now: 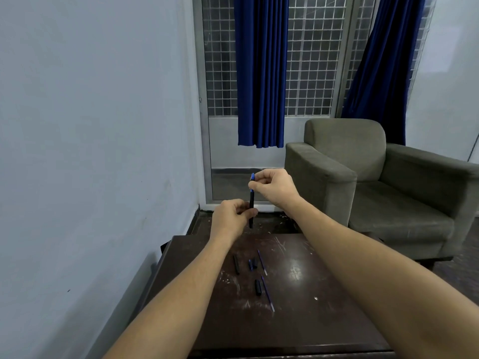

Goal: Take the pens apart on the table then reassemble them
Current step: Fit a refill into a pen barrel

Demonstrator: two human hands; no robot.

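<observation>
I hold a black pen (pixel 251 203) upright above the far edge of the dark wooden table (pixel 298 320). My left hand (pixel 230 218) grips its lower barrel, and my right hand (pixel 272 185) pinches its blue top end. On the table lie loose pen parts: a black barrel piece (pixel 236 264), a short black and blue piece (pixel 252 264), another black piece (pixel 258 287), and two thin blue refills (pixel 262 262) (pixel 268 294).
A pale wall runs along the table's left side. A grey-green armchair (pixel 375 190) stands beyond the table at the right. Blue curtains (pixel 261 73) hang over a grilled window behind. The tabletop is scratched, with white specks.
</observation>
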